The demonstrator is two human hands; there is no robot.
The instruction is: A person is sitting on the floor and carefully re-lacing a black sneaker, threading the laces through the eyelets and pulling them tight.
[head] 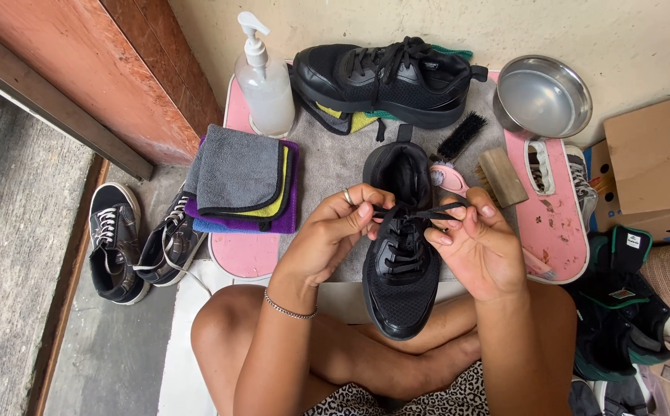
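Lacing a black sneaker (401, 270) resting on my lap against the tabletop (335, 158), my left hand (327, 239) and right hand (477, 250) each pinch a lace end (419, 212), pulling them taut before crossing.

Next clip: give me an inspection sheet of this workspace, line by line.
Surface: pink tray table covered by a grey mat.
Job's things: black shoe, its black laces pulled sideways.
Clutter: second black shoe, pump bottle, folded cloths, two brushes, steel bowl.
Hands: left hand and right hand each pinch a lace.
Cables: nothing seen.
Surroundings: worn sneakers on the floor, cardboard box.
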